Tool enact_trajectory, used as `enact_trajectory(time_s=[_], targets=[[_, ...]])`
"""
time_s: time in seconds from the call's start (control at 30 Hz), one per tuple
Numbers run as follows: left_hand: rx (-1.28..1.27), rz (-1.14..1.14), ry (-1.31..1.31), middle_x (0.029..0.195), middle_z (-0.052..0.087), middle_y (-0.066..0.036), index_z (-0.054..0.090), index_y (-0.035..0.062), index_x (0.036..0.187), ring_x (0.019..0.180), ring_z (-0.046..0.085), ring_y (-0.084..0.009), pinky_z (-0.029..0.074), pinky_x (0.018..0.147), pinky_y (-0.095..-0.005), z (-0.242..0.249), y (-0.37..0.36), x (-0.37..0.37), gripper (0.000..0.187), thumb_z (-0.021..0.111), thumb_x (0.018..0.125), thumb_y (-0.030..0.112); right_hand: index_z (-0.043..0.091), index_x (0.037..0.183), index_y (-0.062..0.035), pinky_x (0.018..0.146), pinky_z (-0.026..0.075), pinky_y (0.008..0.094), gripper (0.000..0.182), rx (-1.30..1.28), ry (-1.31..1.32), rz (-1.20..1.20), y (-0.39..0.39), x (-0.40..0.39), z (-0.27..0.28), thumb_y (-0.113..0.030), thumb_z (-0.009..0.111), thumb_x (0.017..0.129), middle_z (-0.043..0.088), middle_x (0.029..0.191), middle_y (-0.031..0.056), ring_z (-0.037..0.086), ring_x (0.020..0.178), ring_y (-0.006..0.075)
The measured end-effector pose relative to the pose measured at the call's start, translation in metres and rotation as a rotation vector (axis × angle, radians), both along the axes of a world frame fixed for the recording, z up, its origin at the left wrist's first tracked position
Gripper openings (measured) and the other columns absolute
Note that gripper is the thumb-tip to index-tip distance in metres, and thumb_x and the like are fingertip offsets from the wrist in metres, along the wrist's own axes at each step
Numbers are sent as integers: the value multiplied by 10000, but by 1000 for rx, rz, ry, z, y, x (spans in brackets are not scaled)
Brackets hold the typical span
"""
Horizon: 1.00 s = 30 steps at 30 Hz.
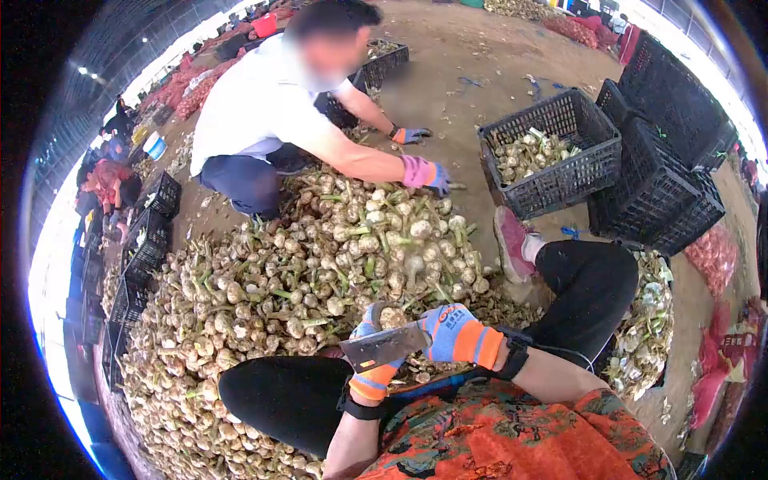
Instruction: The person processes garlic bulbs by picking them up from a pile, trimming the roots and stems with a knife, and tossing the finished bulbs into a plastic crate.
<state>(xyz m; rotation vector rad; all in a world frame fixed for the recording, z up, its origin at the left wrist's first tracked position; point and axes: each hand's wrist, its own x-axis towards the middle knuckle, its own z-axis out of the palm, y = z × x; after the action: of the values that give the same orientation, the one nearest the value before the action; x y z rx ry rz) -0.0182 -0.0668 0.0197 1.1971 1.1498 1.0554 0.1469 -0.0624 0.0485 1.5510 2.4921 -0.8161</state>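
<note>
My left hand [369, 322], in a blue and orange work glove, is closed around a garlic bulb [393, 318] in front of my lap. A wide-bladed knife [382, 350] is in my right hand [453, 330], which wears a matching glove. Its blade lies across in front of the left hand, just below the bulb, and covers part of the left fingers. A large heap of garlic bulbs [272, 276], many with stems on, spreads ahead of my knees and off to the left.
A person in a white shirt [260, 92] squats across the heap, gloved hands reaching down near its far edge. A black crate [552, 160] partly filled with garlic stands ahead right, beside stacked crates [656, 180]. Garlic trimmings [644, 336] lie right of my leg.
</note>
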Motion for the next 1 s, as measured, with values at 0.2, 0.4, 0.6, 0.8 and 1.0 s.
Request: enact_trajectory(time_s=[0.2, 0.4, 0.6, 0.8, 1.0], targets=[[127, 17, 449, 679, 564, -56, 514, 73, 979, 585, 549, -166, 454, 554, -273, -31, 2, -1, 455, 729, 600, 206, 614, 800, -65, 678, 468, 391, 342, 69, 80, -45, -6, 1, -23, -348, 587, 609, 610, 819, 155, 592, 774, 313], [320, 141, 575, 752, 596, -80, 558, 73, 920, 690, 587, -211, 471, 669, -285, 30, -3, 6, 399, 702, 549, 102, 629, 785, -67, 565, 478, 357, 276, 382, 455, -640, 10, 36, -95, -313, 604, 662, 598, 667, 180, 593, 602, 303], [-419, 219, -587, 795, 600, -77, 577, 30, 926, 721, 594, -180, 486, 683, -284, -20, 11, -6, 197, 611, 740, 85, 630, 749, -33, 589, 462, 273, 88, -64, 906, -592, -16, 14, -49, -90, 645, 685, 626, 731, 76, 579, 647, 136], [-532, 178, -1009, 733, 578, -69, 553, 8, 805, 712, 595, -174, 521, 683, -279, -15, 15, -1, 62, 504, 797, 44, 638, 731, -28, 544, 454, 286, 74, -59, 1015, -358, -15, 3, -60, -95, 620, 705, 623, 687, 57, 556, 573, 148], [32, 157, -575, 708, 550, -59, 534, 12, 780, 675, 553, -142, 498, 599, -254, -3, 2, -11, 34, 504, 779, 28, 583, 801, -29, 562, 456, 336, 173, 478, 315, 107, 25, 34, -237, -195, 536, 793, 596, 725, 166, 554, 591, 284]])
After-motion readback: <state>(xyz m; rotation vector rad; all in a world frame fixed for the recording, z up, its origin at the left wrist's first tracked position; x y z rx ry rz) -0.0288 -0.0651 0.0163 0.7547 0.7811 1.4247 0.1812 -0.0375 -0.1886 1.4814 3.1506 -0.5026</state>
